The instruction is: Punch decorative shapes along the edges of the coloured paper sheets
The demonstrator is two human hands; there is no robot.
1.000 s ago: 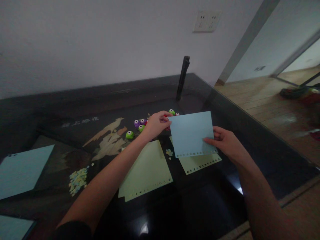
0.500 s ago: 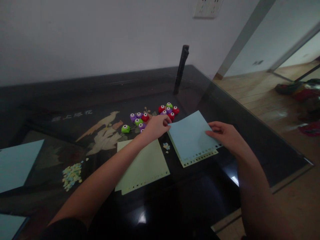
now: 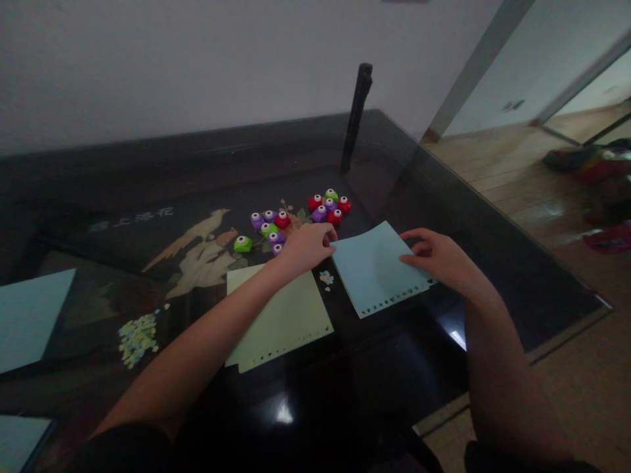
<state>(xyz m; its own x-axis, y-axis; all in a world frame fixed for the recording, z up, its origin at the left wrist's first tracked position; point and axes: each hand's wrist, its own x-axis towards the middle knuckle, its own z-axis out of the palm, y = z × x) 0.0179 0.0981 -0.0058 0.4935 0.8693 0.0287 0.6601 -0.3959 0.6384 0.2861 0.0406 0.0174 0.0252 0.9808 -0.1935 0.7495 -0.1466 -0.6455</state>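
A light blue sheet of paper (image 3: 377,266) with a row of small punched holes along its near edge lies in front of me on the right. My left hand (image 3: 313,246) pinches the sheet's far left corner between thumb and fingers. At its right edge, the thumb and fingers of my right hand (image 3: 436,257) close on the paper. Under my left forearm lies a pale green sheet (image 3: 286,315), also punched along its near edge, over another one. Between the sheets is a small heap of paper cut-outs (image 3: 326,278).
Beyond my hands sit red, purple and green craft punches in two clusters (image 3: 331,205) (image 3: 269,226). A bigger pile of paper cut-outs (image 3: 139,338) lies on the left, near blue sheets (image 3: 32,318). A dark post (image 3: 355,118) stands at the back of the glossy black table (image 3: 296,420).
The blue sheet has shifted over the green sheet beneath it, whose punched edge is now covered. Both hands keep hold of the paper. The view has tilted slightly downward.
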